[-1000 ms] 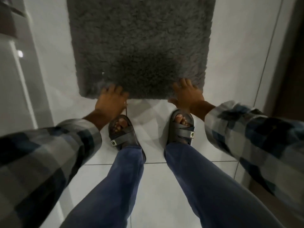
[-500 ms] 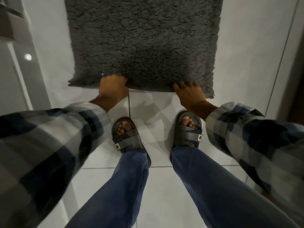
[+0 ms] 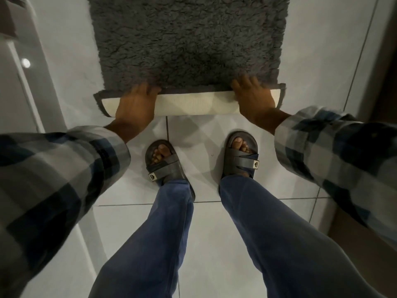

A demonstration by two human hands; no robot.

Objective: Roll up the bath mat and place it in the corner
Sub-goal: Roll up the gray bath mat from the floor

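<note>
A dark grey shaggy bath mat [image 3: 189, 39] lies on the white tiled floor in front of my feet. Its near edge is folded over onto the pile, showing a band of cream backing [image 3: 193, 105]. My left hand [image 3: 136, 106] grips the left part of this fold, fingers curled over the top. My right hand [image 3: 253, 98] grips the right part the same way. The rest of the mat lies flat and runs out of the top of the view.
My two feet in dark sandals [image 3: 165, 163] stand on the tiles just behind the fold. A pale wall or door frame [image 3: 28, 87] runs along the left. A dark surface [image 3: 384, 67] borders the floor on the right.
Both hands have lifted the mat's near edge and turned it over away from me, exposing the cream backing. The fold now sits on top of the grey pile.
</note>
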